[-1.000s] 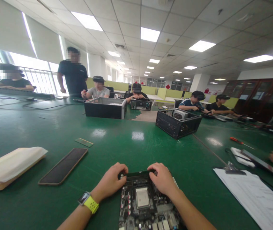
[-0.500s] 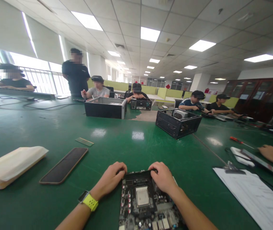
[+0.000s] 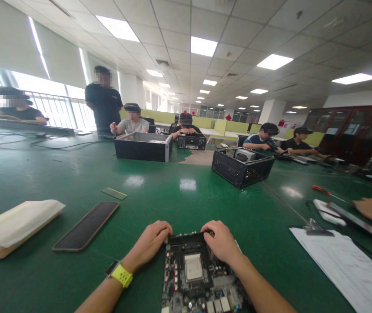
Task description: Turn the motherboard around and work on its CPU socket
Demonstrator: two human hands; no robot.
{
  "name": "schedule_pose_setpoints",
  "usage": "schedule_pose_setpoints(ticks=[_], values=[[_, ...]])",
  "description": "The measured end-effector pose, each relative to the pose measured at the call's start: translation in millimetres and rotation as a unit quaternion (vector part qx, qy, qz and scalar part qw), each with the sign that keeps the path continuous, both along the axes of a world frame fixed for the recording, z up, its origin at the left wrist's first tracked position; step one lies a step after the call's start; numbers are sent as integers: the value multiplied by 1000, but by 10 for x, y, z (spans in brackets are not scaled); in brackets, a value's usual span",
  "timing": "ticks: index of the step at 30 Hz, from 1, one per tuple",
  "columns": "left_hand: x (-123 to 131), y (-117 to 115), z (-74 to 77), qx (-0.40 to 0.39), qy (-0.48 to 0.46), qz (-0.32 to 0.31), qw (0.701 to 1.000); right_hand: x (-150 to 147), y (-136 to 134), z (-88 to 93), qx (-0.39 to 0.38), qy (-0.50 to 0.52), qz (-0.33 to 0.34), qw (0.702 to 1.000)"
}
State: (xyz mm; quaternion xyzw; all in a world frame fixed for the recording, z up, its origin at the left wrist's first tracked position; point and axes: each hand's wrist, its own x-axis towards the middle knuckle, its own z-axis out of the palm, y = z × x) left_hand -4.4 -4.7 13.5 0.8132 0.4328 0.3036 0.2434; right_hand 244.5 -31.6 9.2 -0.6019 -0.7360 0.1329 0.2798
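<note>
Green table (image 3: 153, 191): glossy, pale worn patch (image 3: 200, 158)
Motherboard (image 3: 194, 289): on table
Left hand (image 3: 151, 239): curled at its far-left corner, grip unclear
Right hand (image 3: 222, 243): curled far-right, grip unclear
Ceiling (image 3: 173, 21): lit panels (image 3: 204, 46)
Back: yellow-green partitions (image 3: 238, 128)

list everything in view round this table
motherboard: one, dark, front centre
phone: one, dark, left
thin strip: one, green, beyond phone
package: one, cream, left
computer cases: three, dark, farther back
screwdriver: one, red, right
clipboard: one, white papers, right
boxy device: one, white, right
table: one, green, beneath
people: six, mixed tops, back
other hands: two, bare, right
watch: one, yellow strap, left wrist
left hand: one, bare, motherboard's far left
right hand: one, bare, motherboard's far right
</note>
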Motion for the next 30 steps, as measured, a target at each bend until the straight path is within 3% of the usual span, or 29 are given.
schedule_pose_setpoints(ticks=[30], values=[[-14,-27,-13,21,7,-8,1000,10,-13,1,6,6,9,1000]])
